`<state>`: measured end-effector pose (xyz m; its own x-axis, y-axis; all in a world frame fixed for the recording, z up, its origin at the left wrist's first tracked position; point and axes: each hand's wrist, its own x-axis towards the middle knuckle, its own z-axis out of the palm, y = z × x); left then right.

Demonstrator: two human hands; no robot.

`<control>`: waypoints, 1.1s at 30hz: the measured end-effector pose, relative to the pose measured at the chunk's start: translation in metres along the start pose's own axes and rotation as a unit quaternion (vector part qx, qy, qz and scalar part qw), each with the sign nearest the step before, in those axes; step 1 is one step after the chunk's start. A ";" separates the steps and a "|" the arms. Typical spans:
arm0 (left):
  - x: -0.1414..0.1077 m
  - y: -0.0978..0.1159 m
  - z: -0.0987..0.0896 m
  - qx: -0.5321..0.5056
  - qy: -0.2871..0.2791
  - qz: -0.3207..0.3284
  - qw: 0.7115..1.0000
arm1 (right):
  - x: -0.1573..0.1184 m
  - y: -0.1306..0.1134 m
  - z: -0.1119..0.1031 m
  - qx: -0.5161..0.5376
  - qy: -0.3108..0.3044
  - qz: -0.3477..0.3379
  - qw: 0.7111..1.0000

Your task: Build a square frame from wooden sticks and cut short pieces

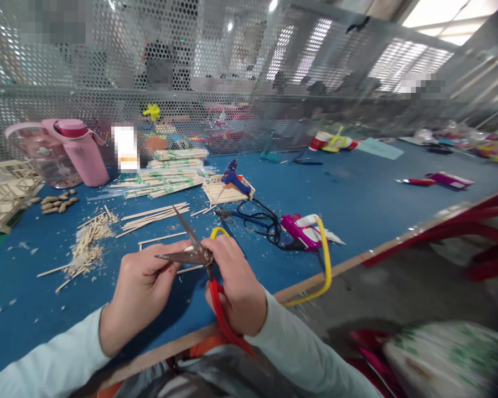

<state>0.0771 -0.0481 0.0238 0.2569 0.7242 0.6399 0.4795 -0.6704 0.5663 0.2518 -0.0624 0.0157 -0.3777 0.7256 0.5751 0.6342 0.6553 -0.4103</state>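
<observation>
My right hand (238, 287) is closed around red-handled scissors (195, 251), whose blades are spread and point up and left. My left hand (143, 290) is closed in a pinch beside the blades; a small pale piece shows near its fingertips, too small to make out well. Thin wooden sticks (161, 237) lie on the blue table just behind my hands. Further back, a blue glue gun (235, 179) rests on a small stick frame (219, 193). Pliers (240, 215) with blue handles lie right of the sticks.
At the left are stick scraps (85, 246), peanuts (58, 203), a pink bottle (85, 155) and a stick model (8, 193). Bundled sticks (178, 171) lie behind. A purple tool (302, 232), black cable (269, 221) and yellow tube (327, 260) are at the right. Perforated metal panels (216, 72) stand behind.
</observation>
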 end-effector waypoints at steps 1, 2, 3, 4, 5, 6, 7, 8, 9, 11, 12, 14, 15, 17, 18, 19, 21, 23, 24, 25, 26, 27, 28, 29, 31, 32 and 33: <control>0.000 -0.001 0.000 0.001 0.001 0.002 1.000 | 0.000 0.000 0.000 0.002 -0.002 0.000 1.000; -0.001 -0.001 0.000 0.003 0.000 0.004 1.000 | -0.001 0.000 0.001 0.005 -0.003 0.000 1.000; -0.001 -0.002 0.000 0.006 -0.003 0.005 1.000 | -0.001 0.000 0.001 0.009 -0.004 0.002 1.000; -0.001 -0.002 0.001 0.008 -0.005 0.005 1.000 | -0.001 0.000 0.002 0.013 -0.003 0.004 1.000; -0.001 -0.001 0.001 0.011 -0.007 0.003 1.000 | -0.002 0.000 0.003 0.018 -0.002 0.007 1.000; 0.000 -0.001 0.001 0.013 -0.010 0.001 1.000 | -0.002 0.000 0.004 0.024 -0.001 0.009 1.000; 0.000 -0.001 0.001 0.015 -0.013 -0.001 1.000 | -0.003 0.000 0.004 0.030 -0.002 0.009 1.000; 0.000 0.000 0.000 0.017 -0.018 -0.003 1.000 | -0.003 0.000 0.005 0.034 -0.003 0.009 0.999; 0.000 0.000 0.000 0.020 -0.022 -0.004 1.000 | -0.003 0.000 0.005 0.036 -0.002 0.008 0.999; 0.001 0.001 0.000 0.024 -0.027 -0.005 0.999 | -0.004 -0.001 0.005 0.033 0.003 0.007 0.999; 0.001 0.002 0.000 0.025 -0.027 -0.007 0.999 | -0.004 -0.002 0.005 0.029 0.008 0.007 1.000; 0.001 0.002 0.000 0.021 -0.024 -0.012 0.999 | -0.004 -0.004 0.005 0.019 0.016 0.011 1.000; 0.001 0.002 0.000 0.017 -0.022 -0.013 1.000 | -0.004 -0.004 0.005 0.014 0.019 0.012 1.000; 0.001 0.003 0.000 0.012 -0.021 -0.011 1.000 | -0.003 -0.004 0.005 0.008 0.020 0.013 1.000; 0.000 0.003 0.000 0.011 -0.019 -0.009 1.000 | -0.003 -0.004 0.005 0.007 0.021 0.011 1.000; 0.000 0.002 0.000 0.011 -0.017 -0.007 1.000 | -0.003 -0.004 0.004 0.007 0.020 0.008 1.000; 0.000 0.001 0.000 0.011 -0.009 -0.004 1.000 | -0.003 -0.003 0.004 0.006 0.016 0.001 1.000; -0.001 0.000 0.001 0.010 -0.003 -0.002 1.000 | -0.004 -0.002 0.003 0.003 0.010 -0.002 1.000; -0.001 0.000 0.001 0.009 -0.001 -0.001 1.000 | -0.004 -0.002 0.003 0.002 0.006 -0.003 1.000; -0.002 -0.001 0.002 0.008 0.001 -0.001 1.000 | -0.004 -0.002 0.003 0.002 0.002 -0.002 1.000; -0.002 -0.001 0.002 0.008 0.001 -0.004 1.000 | -0.004 -0.002 0.003 0.002 0.000 -0.002 1.000; -0.002 -0.001 0.002 0.008 0.000 -0.007 1.000 | -0.004 -0.002 0.003 0.003 -0.002 0.000 1.000; -0.002 -0.001 0.002 0.009 -0.001 -0.012 1.000 | -0.004 -0.002 0.003 0.004 -0.001 0.002 1.000; -0.002 -0.001 0.003 0.010 -0.004 -0.016 1.000 | -0.004 -0.002 0.003 0.005 0.000 0.004 1.000; -0.002 0.000 0.003 0.009 -0.012 -0.021 1.000 | -0.004 -0.003 0.003 0.009 0.003 0.005 1.000; -0.002 0.001 0.003 0.008 -0.016 -0.021 1.000 | -0.004 -0.003 0.003 0.011 0.004 0.005 1.000; -0.002 0.001 0.002 0.008 -0.019 -0.020 1.000 | -0.004 -0.003 0.004 0.013 0.004 0.005 1.000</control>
<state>0.0793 -0.0499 0.0221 0.2683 0.7562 0.5969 0.5036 -0.6383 0.5822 0.2488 -0.0666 0.0122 -0.3664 0.7301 0.5768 0.6194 0.6540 -0.4344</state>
